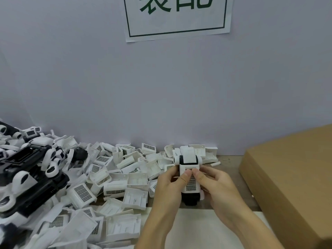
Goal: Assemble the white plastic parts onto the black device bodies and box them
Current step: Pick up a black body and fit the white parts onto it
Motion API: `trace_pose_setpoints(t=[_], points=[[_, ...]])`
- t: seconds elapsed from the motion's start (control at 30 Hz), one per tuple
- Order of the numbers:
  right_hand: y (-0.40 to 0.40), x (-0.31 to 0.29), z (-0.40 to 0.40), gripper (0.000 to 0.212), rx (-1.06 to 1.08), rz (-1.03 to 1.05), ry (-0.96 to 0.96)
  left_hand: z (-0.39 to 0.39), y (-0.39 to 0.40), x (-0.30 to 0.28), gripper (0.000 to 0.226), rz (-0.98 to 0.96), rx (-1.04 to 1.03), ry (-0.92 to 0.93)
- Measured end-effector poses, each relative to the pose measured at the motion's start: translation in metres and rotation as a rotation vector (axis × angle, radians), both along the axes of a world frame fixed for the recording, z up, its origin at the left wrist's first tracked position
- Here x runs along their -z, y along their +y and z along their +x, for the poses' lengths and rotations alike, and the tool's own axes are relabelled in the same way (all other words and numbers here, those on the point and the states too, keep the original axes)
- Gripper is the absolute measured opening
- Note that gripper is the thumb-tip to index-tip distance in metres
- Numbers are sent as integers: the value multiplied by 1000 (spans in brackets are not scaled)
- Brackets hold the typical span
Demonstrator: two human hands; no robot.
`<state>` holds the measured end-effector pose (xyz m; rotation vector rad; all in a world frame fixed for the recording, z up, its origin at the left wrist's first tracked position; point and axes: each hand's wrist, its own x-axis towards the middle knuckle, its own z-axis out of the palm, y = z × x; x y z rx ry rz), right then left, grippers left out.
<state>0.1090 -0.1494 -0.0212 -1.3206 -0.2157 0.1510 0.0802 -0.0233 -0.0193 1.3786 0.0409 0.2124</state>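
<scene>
Grey wall (89,78) backs the wooden table (231,169), heaped with loose white plastic covers (115,186). Left hand (168,187) and right hand (217,189) each keep a pinching grip on the black-bodied device with white grilled cover (189,174), held just above the table, thumbs pressed on its grille.

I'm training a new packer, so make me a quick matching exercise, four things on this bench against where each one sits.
Things:
1. cardboard box
2. loose white covers
3. black device bodies
4. paper sign

Places:
A. far left pile
B. on the wall
C. right side of the bench
D. heaped left of the hands

Pairs: 1-C, 2-D, 3-A, 4-B
</scene>
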Motion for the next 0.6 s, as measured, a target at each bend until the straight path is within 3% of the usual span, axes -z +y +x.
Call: trace_pose_setpoints(t=[0.17,0.3,0.6], points=[[-2,-2,-5,30,-83,-68,32,0,-3,1,21,-5,-36,-20],[3,-2,-7,38,10,-93,-93,0,-7,-1,31,-23,-79,-37],[17,2,-10,30,181,-88,15,-3,-15,-5,38,123,-161,-3]])
